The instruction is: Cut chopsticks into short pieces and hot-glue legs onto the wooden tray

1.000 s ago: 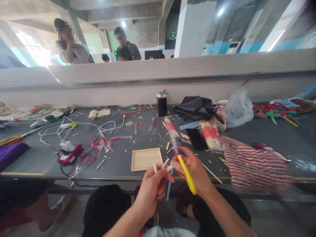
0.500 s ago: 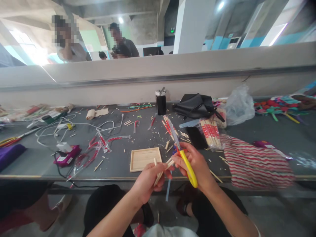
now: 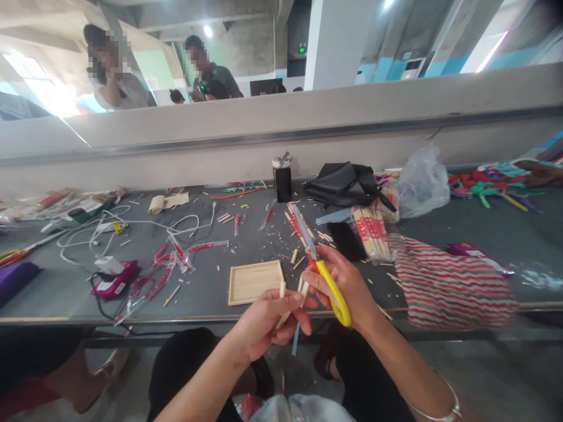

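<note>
My left hand (image 3: 263,323) is closed around a few short wooden sticks (image 3: 282,289), whose ends poke out above and below the fingers. In my right hand (image 3: 347,281) are yellow-handled scissors (image 3: 331,287), their blades pointing up and away from me. The right fingertips also pinch pale sticks (image 3: 303,287) between the two hands. Just beyond my left hand lies a shallow wooden tray (image 3: 230,287) made of sticks. A translucent bluish strip (image 3: 296,340), perhaps a glue stick, hangs below the hands.
Red-and-cream stick bundles (image 3: 372,234) lie at right near a black phone (image 3: 346,240) and a striped cloth bag (image 3: 453,284). A dark jar (image 3: 282,181) and black bag (image 3: 343,184) stand behind. Left are white cables (image 3: 165,220) and a magenta power block (image 3: 116,280). Offcuts litter the table (image 3: 197,281).
The sticks between my hands have turned more upright, and my right fingertips have shifted on them. The scissors stay in my right hand. The whole view has shifted slightly.
</note>
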Motion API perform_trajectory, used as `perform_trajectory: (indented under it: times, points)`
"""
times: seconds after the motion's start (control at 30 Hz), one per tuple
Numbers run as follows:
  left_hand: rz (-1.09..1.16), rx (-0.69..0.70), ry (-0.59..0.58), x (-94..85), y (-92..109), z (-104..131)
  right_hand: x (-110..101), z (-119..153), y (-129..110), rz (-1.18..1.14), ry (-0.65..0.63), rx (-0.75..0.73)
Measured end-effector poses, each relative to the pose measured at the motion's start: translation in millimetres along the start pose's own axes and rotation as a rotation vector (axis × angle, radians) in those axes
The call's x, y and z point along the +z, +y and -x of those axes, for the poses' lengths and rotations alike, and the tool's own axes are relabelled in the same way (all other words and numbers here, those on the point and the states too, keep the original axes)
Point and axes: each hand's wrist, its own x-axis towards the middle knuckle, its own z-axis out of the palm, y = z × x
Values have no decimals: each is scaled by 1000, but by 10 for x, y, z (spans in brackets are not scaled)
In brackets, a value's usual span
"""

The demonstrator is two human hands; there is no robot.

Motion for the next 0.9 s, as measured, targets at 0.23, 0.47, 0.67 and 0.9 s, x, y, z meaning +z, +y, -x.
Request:
perform_trajectory:
  times: [0.23,0.47,0.67,0.9]
  points:
    - [-20,-50,-37,51,59,26,18,15,-21,-6,-8,6]
    - [7,-92,-55,115,51,57,17,63,-28,-52,-47,26]
    - [222,56,73,75,-27,7,15,91,-85,3,46,-36]
    - [494,25,189,89,-208,92,31,152,-92,-1,104,-6]
